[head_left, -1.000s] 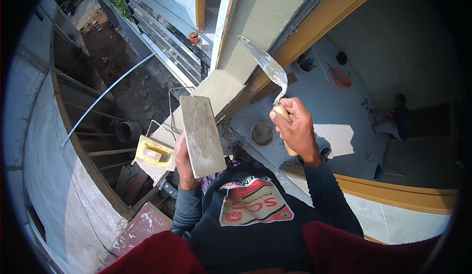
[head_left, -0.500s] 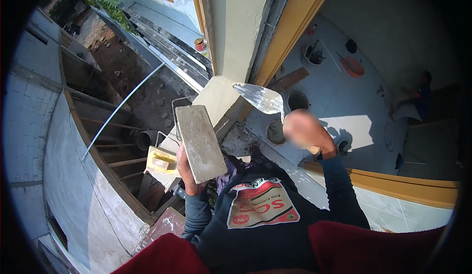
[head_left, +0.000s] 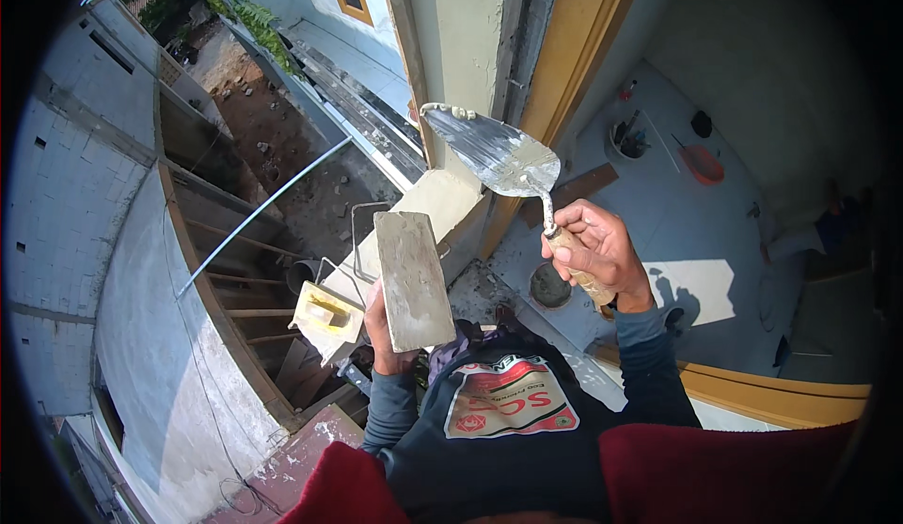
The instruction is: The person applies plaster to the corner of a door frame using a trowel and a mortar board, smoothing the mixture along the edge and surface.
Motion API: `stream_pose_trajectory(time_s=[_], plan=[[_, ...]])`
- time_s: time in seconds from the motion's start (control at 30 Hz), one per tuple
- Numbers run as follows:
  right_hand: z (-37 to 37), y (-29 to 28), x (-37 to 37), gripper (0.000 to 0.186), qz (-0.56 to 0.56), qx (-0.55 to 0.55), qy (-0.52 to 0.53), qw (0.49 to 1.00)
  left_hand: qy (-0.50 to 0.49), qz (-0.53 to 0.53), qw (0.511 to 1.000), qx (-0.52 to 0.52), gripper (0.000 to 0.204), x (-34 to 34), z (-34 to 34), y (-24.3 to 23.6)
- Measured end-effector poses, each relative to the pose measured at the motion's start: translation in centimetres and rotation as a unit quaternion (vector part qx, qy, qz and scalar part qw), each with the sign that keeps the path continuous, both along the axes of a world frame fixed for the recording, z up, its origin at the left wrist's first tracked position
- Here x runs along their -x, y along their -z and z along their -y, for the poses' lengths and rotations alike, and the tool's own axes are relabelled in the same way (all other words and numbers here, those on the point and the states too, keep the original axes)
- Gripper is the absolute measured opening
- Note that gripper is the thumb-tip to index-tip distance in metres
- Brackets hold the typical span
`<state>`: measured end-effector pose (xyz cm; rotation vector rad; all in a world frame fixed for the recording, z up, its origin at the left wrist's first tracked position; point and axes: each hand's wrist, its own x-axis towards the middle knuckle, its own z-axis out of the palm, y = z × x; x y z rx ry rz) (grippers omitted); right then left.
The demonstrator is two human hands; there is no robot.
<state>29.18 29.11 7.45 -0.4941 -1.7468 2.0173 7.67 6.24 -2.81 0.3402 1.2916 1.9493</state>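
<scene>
My left hand (head_left: 379,336) grips a rectangular plastering board (head_left: 412,279) from its left side and underneath. Grey mortar coats the board's upper face, and its handle, if any, is hidden. The fingers of my right hand (head_left: 607,251) wrap the wooden handle of a pointed trowel (head_left: 494,152). Its metal blade points up and left, in front of the plastered wall column (head_left: 467,54); whether it touches the wall I cannot tell. Small lumps of mortar cling along the blade's tip edge, with a wet patch near the neck.
A yellow-handled float (head_left: 326,312) lies on the pale ledge (head_left: 437,202), beside bent wire brackets (head_left: 362,242). Left of it drops an open gap with beams. A yellow door frame (head_left: 583,35) stands right. Inside are a mortar bucket (head_left: 550,286), an orange basin (head_left: 701,164) and a dim person (head_left: 837,214).
The trowel has risen and turned its blade more upward, with mortar lumps now showing at its tip. The board stays in my left hand. The whole view has shifted somewhat.
</scene>
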Motion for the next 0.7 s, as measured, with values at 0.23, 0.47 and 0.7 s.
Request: stream_pose_trajectory(time_s=[0.23, 0.47, 0.7], plan=[[3.9, 9.0, 2.4, 0.028, 0.158, -0.153, 0.072, 0.973, -0.009, 0.182, 0.981, -0.066, 0.042, -0.4, -0.2, 0.2], [5.2, 10.4, 4.7, 0.027, 0.235, -0.325, 0.143, 0.905, -0.019, 0.198, 0.978, -0.063, 0.04, -0.5, -0.4, -0.1], [4.4, 6.1, 5.5, 0.032, 0.17, -0.279, 0.208, 0.922, -0.02, 0.212, 0.975, -0.064, 0.04, 0.2, -0.9, 0.5]])
